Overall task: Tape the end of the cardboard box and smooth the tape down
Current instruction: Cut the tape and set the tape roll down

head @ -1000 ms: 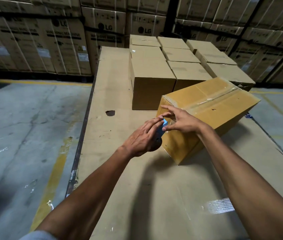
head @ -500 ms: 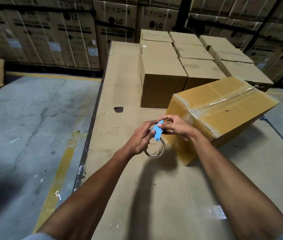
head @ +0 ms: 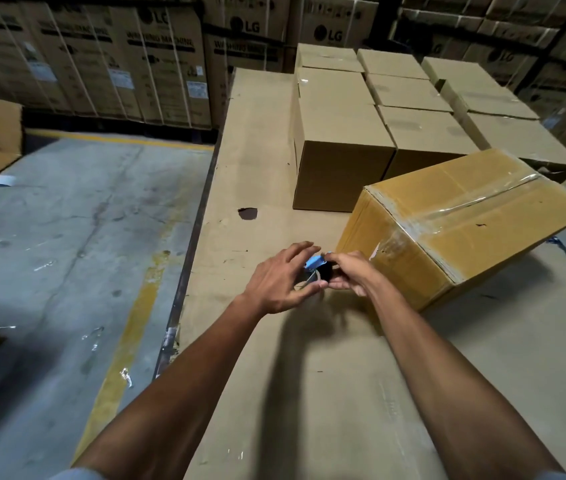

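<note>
A tan cardboard box (head: 475,216) lies on the cardboard-covered work surface (head: 261,161) at centre right. Clear tape runs along its top seam and down its near end face. Just left of that end, both hands meet around a tape roll with a blue cutter (head: 314,264). My left hand (head: 283,280) cups the roll from the left with its fingers spread. My right hand (head: 349,273) pinches the cutter and roll from the right, a short way off the box. Most of the roll is hidden between the hands.
Several plain closed boxes (head: 340,133) stand in rows behind the taped box. Tall printed cartons (head: 157,64) line the back wall. The surface's left edge (head: 191,244) drops to a concrete floor with a yellow line (head: 136,313). A dark hole (head: 247,213) marks the surface.
Both hands have drawn back from the box's end face toward me and to the left, carrying the tape roll away from it. The box has stayed put; the camera has shifted.
</note>
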`<state>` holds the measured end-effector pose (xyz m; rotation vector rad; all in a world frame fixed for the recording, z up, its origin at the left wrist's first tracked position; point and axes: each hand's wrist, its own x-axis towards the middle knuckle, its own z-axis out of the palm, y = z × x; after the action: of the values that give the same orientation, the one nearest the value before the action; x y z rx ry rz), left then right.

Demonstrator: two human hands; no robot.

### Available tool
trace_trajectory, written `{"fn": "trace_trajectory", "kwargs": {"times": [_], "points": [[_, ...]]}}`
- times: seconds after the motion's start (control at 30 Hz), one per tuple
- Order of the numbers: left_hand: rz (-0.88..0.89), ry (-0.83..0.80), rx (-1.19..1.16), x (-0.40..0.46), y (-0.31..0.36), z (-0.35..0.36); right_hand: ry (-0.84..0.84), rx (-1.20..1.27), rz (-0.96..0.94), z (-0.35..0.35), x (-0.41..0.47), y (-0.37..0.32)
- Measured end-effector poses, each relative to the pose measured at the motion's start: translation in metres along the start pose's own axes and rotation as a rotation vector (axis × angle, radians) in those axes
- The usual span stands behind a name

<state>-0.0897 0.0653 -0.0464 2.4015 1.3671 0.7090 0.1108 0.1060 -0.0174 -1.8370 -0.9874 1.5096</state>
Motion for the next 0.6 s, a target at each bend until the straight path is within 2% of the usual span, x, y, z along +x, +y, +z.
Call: {"fn": "trace_trajectory", "kwargs": {"times": [0.1, 0.2, 0.4, 0.6], "points": [[0.126, -0.075, 0.130, -0.008, -0.011, 0.008, 0.045, 0.050, 0.064, 0.009, 0.006, 0.019], [0.180, -0.166, 0.181, -0.017, -0.026, 0.019, 0.030, 0.072, 0.128, 0.017, 0.013, 0.037], [0.163, -0.271, 0.124, -0.038, -0.053, 0.042, -0.015, 0.053, 0.276, 0.037, 0.017, 0.061], [0.057, -0.356, 0.092, -0.041, -0.073, 0.042, -0.050, 0.031, 0.314, 0.058, 0.033, 0.065]]}}
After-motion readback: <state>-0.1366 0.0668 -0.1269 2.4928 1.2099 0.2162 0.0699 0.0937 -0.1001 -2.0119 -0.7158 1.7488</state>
